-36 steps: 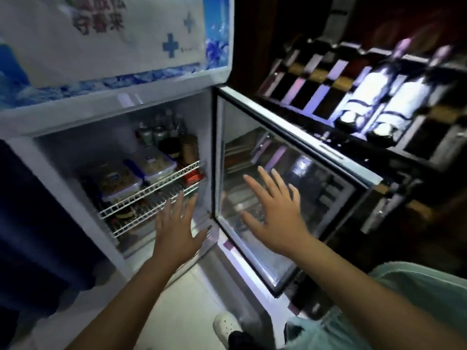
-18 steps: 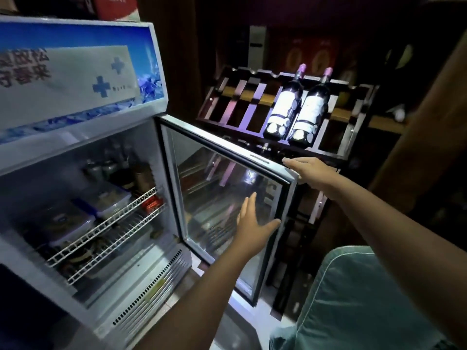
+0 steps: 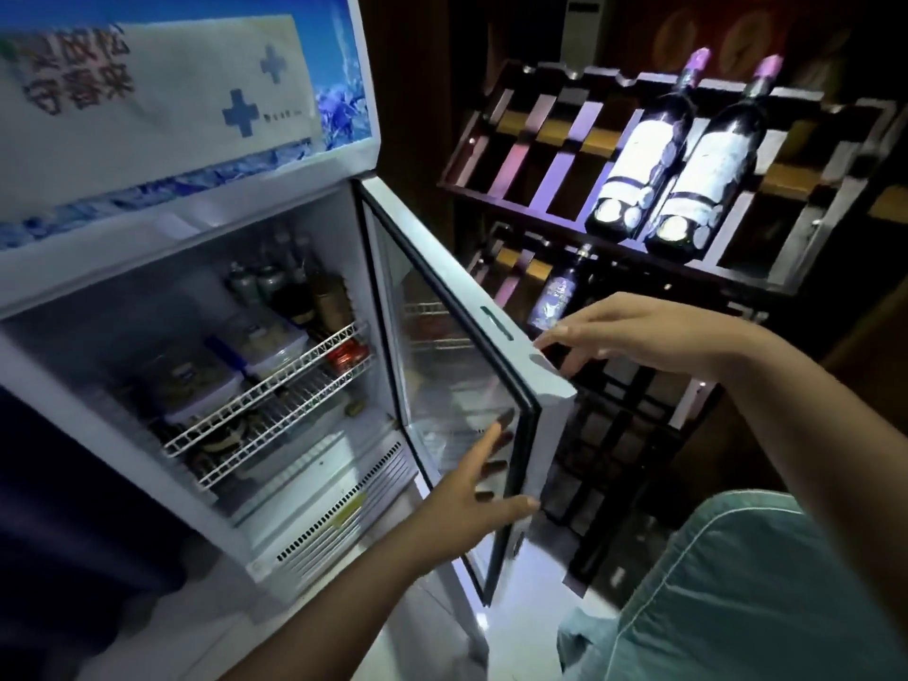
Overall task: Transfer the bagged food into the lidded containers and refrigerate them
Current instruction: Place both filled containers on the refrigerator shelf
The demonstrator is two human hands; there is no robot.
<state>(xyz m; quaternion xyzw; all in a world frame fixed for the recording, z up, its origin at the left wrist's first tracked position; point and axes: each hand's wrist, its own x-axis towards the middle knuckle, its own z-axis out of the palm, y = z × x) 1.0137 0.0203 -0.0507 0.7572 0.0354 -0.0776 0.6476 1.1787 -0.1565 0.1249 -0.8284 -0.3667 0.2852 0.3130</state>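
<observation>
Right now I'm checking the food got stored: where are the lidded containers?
In the head view, the two lidded containers sit side by side on the fridge's upper wire shelf, left of centre, in front of the bottles and jars.

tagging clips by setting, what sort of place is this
Probably a home dining or bar corner, possibly a small shop. A white glass-door display fridge holds clear lidded food containers on wire shelves, and a dark wooden wine rack beside it carries white-labelled wine bottles.
</observation>
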